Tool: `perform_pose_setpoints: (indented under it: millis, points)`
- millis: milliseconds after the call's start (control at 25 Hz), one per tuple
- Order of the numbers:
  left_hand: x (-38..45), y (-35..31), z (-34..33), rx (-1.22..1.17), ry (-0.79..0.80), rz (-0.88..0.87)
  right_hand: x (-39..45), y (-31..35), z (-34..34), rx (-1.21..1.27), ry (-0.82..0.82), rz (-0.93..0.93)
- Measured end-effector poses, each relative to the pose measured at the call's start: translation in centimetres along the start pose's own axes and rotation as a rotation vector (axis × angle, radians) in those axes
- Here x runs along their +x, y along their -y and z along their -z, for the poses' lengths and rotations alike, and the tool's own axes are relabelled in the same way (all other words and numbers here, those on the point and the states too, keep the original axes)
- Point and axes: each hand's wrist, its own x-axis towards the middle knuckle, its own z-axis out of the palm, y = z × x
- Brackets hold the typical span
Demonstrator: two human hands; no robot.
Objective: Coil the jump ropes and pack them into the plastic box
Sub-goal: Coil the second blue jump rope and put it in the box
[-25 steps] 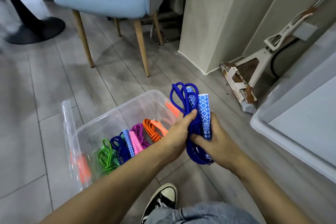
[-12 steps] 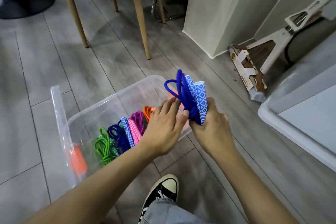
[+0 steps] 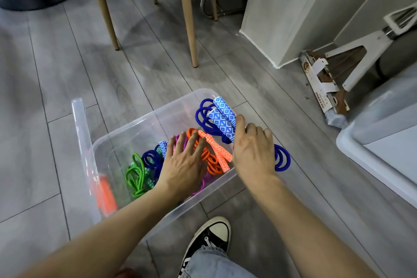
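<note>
Two blue-patterned handles (image 3: 222,117) top the coiled blue jump rope (image 3: 206,119).

Box (image 3: 126,128) left half open; ropes (image 3: 209,158) crowd right.

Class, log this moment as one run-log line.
right hand: grips blue rope | left hand: presses orange rope | plastic box: part-filled
</note>
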Motion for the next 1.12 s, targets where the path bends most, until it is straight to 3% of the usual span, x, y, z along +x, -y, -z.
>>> perform_pose_setpoints:
  millis: [240, 440, 720, 1120]
  points:
    - [1.8, 1.3, -4.0, 0.037, 0.153, -0.064, 2.8, 1.5, -2.6, -0.021, 0.05, -0.023]
    - [5.2, 0.2, -7.1, 0.08, 0.191, -0.199, 4.5, 1.3, -4.7, 0.016, 0.055, -0.089]
    - [10.0, -0.4, -10.9, 0.071, 0.254, -0.211, 4.7, 1.4, -5.9, -0.04, 0.025, -0.093]
    - [6.6, 5.6, -11.3, 0.086, 0.168, -0.211, 4.9, 1.6, -6.1, -0.099, 0.03, -0.112]
